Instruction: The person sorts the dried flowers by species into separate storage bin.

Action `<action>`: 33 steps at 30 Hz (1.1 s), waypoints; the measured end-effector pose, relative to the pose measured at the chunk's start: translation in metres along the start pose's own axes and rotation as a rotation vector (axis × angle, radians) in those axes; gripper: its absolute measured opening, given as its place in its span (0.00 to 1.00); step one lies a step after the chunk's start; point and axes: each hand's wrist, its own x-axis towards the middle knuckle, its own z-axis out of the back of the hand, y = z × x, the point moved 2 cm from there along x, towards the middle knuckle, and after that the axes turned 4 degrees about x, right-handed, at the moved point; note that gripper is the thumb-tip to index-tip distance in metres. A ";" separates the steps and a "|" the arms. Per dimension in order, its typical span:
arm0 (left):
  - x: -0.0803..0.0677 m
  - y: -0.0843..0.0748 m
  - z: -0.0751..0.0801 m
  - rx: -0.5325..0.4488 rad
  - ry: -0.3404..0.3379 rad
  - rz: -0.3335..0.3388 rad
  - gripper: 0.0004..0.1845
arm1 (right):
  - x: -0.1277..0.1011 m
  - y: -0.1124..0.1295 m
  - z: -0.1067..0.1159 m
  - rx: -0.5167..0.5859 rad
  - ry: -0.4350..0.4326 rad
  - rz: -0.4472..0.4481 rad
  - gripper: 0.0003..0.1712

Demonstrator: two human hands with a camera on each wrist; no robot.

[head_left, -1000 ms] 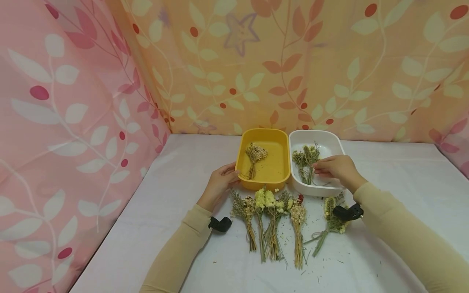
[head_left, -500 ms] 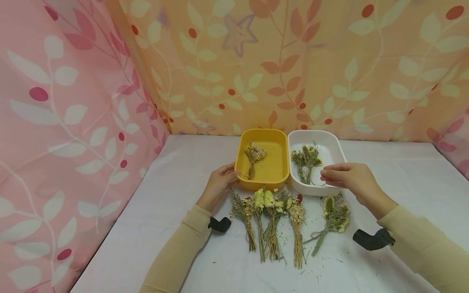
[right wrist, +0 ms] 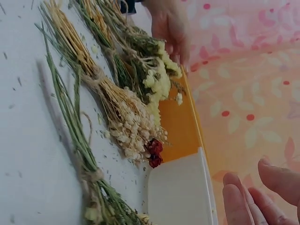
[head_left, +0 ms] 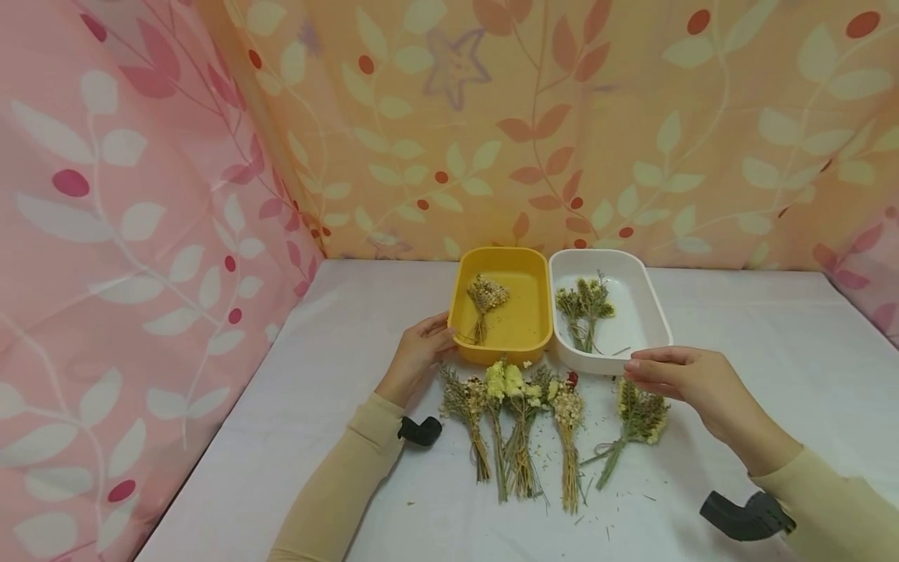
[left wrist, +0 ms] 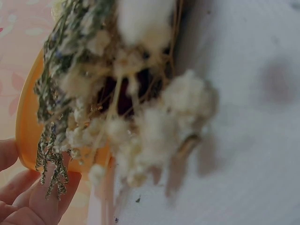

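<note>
My left hand point(head_left: 416, 355) holds the near left edge of a yellow tray point(head_left: 458, 312), which has a small dried flower bunch point(head_left: 486, 300) inside. In the left wrist view the fingers point(left wrist: 42, 197) lie against the tray's outer wall, partly hidden by blurred flowers. My right hand point(head_left: 695, 382) hovers by the near right corner of a white tray point(head_left: 656, 308), holding nothing. Its thumb and fingers stand apart in the right wrist view. Small dried bunches point(head_left: 586, 306) lie along the left side of the white tray.
Several dried flower bunches lie in front of the trays: a cream one with a red bloom point(head_left: 567, 421), yellow-topped ones point(head_left: 516, 386), and a green-stemmed one point(head_left: 639, 414) at the right. Loose stem bits dot the white cloth point(head_left: 632, 515). A patterned curtain point(head_left: 449, 156) stands behind.
My right hand has drawn back from the bunches in the white tray, moving right and nearer to me, past its front corner. The left hand stays on the yellow tray.
</note>
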 end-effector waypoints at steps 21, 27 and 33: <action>-0.001 -0.001 0.000 0.000 0.004 0.003 0.26 | -0.029 -0.047 -0.003 0.088 0.031 -0.145 0.24; -0.001 -0.001 0.000 0.008 0.008 0.006 0.26 | -0.035 -0.060 -0.004 0.128 0.049 -0.212 0.23; -0.001 -0.001 0.000 0.005 0.005 0.012 0.26 | -0.038 -0.073 -0.007 0.272 0.100 -0.243 0.17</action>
